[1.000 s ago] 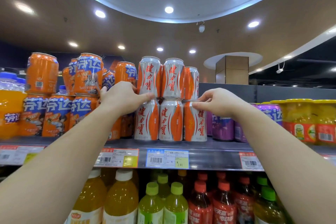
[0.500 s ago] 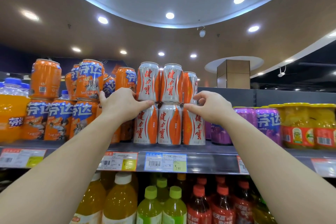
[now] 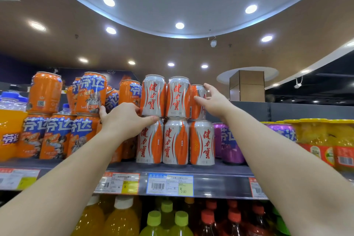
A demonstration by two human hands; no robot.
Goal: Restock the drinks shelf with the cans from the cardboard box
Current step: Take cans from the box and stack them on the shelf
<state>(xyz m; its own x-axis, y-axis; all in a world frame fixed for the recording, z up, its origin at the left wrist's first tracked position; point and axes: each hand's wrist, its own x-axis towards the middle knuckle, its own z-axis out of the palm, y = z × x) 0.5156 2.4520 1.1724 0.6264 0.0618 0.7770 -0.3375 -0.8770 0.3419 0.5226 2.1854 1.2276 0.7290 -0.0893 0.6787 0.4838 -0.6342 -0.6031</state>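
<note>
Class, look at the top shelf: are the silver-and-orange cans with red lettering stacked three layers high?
No: the silver-and-orange cans stand in just two layers on the grey metal shelf, three above and three below along the front.

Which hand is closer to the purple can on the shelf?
Right. The right hand is above the purple can, at the top-row cans; the left hand is across the silver cans.
</note>
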